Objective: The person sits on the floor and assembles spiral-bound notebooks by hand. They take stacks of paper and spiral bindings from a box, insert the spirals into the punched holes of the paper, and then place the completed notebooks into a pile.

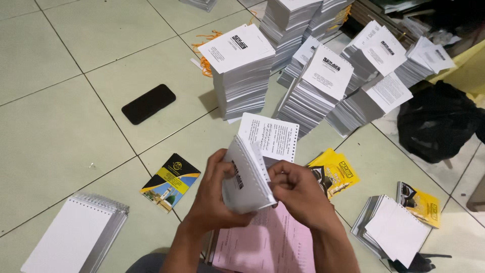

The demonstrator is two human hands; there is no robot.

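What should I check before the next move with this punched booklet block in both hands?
1. Left hand grip on the punched block: ok, wrapped around it.
2. Right hand on the block's edge: ok, fingertips touching.
3. Punched holes lined up: cannot tell.
4. Loose punched sheet behind the block: ok, flat on the floor.
5. Pink sheets below the hands: ok, flat.
6. Phone: ok, apart on the floor tiles.

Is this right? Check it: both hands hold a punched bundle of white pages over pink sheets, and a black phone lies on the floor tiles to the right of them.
One detail is wrong. The head view shows the black phone on the floor tiles to the left, not right. The rest stands: left hand and right hand hold the punched bundle of white pages over the pink sheets.
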